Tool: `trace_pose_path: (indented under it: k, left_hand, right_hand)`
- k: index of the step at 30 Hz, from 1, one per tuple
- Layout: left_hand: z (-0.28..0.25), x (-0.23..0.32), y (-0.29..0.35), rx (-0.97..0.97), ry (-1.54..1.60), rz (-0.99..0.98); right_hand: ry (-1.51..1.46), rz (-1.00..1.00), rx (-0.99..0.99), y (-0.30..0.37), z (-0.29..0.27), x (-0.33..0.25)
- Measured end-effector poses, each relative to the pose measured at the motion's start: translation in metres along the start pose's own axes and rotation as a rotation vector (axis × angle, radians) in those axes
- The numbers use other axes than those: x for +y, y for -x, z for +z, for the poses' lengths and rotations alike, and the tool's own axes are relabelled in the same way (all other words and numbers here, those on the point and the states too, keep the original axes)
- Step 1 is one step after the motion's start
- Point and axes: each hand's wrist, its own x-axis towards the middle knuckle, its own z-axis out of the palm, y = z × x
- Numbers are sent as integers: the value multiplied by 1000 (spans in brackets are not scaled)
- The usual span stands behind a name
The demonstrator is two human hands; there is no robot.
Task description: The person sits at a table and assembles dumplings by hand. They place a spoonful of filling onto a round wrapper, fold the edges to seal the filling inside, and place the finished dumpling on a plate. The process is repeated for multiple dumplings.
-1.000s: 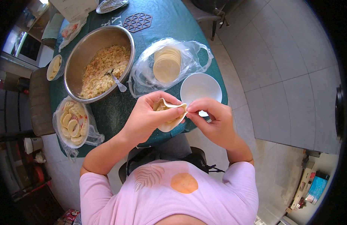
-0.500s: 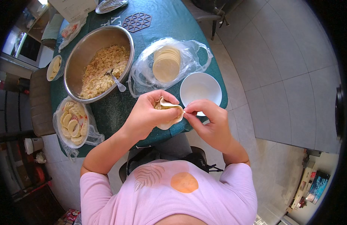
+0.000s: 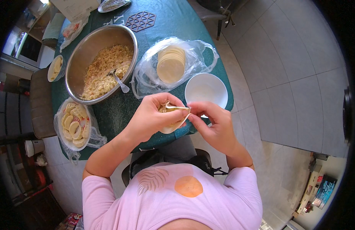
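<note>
A partly folded dumpling [image 3: 170, 126] with filling showing inside is held above the table's front edge. My left hand [image 3: 152, 115] is closed around its wrapper, thumb across the fold. My right hand [image 3: 212, 120] pinches the wrapper's right edge between thumb and fingers. Just beyond my right hand stands a white bowl [image 3: 206, 90]. Farther back, round wrappers [image 3: 171, 67] are stacked in a clear plastic bag [image 3: 145, 78]. A steel basin [image 3: 74, 69] of chopped filling [image 3: 104, 69] is at the left, with a spoon [image 3: 122, 83] resting in it.
Finished dumplings [image 3: 74, 126] lie on a plastic-lined plate [image 3: 59, 132] at the table's left edge. A small bowl [image 3: 54, 69] sits behind it. A dark lattice trivet [image 3: 141, 21] and a white box [image 3: 74, 8] are at the back of the green-covered table [image 3: 116, 119]. Chairs stand alongside.
The wrapper's two sides have come closer together at the right end, where my right fingers pinch. Both hands stay in nearly the same place.
</note>
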Motion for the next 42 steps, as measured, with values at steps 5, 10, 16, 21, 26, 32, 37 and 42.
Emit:
trace_pose_path:
  k: [5,10,16,21,26,32,37,42]
  left_hand:
    - [-2,2,2,-32,53,-17]
    - [-9,-3,1,-40,51,13]
    - [-7,3,6,-73,92,-7]
    - [-5,2,8,-61,67,44]
    - [-6,1,11,-86,-47,95]
    - [-2,6,13,-98,22,96]
    - [-10,3,13,-84,-44,82]
    - [-12,3,13,-154,1,46]
  right_hand:
    - [91,-195,21,-2,-2,9]
    - [75,-123,-37,-5,-5,7]
    - [130,-213,-140,-7,-11,-1]
    - [186,-300,-115,-6,-10,3]
    - [106,-221,-68,-2,-2,-1]
    - [158,-249,-8,-1,-3,3]
    - [137,-195,-78,-6,-8,-2]
    - [185,-228,-173,-12,-13,-14]
